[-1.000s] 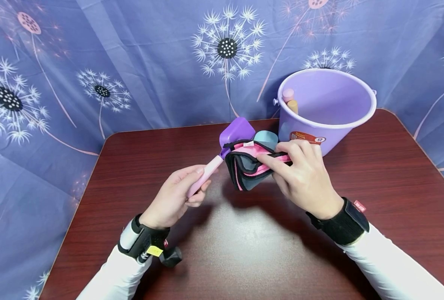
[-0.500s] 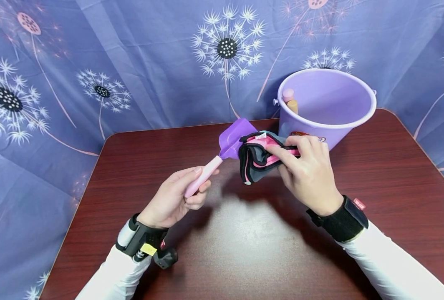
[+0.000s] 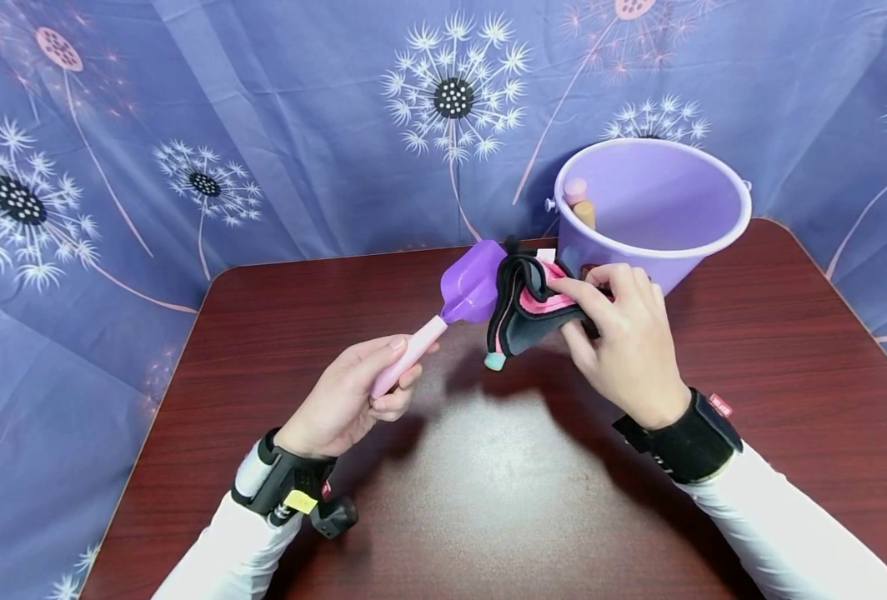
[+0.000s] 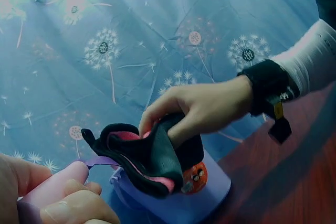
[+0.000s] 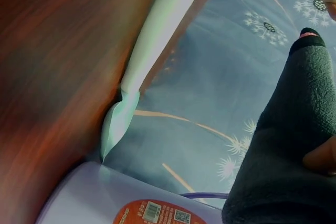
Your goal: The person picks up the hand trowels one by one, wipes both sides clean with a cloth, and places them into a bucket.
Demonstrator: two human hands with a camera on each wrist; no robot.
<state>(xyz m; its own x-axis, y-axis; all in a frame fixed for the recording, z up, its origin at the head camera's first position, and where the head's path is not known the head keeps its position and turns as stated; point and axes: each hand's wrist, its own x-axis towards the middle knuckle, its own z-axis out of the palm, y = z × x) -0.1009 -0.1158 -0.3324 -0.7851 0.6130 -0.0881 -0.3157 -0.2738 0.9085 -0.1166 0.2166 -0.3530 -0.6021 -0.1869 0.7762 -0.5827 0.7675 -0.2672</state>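
Observation:
In the head view my left hand point(image 3: 353, 392) grips the pink handle of a small purple shovel point(image 3: 469, 283), its blade pointing away from me. My right hand point(image 3: 631, 342) pinches a folded grey-and-pink cloth point(image 3: 537, 304) with black edging, held above the table beside the blade. The left wrist view shows that cloth point(image 4: 152, 156) hanging in front of the bucket. A teal shovel point(image 5: 118, 121) with a pale green handle lies on the table against the bucket in the right wrist view. From the head, the cloth hides most of it; only the handle's end point(image 3: 494, 361) shows.
A lilac bucket point(image 3: 631, 254) stands at the back right of the dark red wooden table point(image 3: 301, 308). Inside it, a pink end point(image 3: 575, 189) and a yellowish end point(image 3: 584, 212) show near the left wall. A blue dandelion-print curtain point(image 3: 316, 125) hangs behind the table.
My right hand has drawn the cloth rightward, off the purple blade, which now shows almost whole. The teal scoop seen earlier is covered, and its handle's end has come into view. My left hand barely moved.

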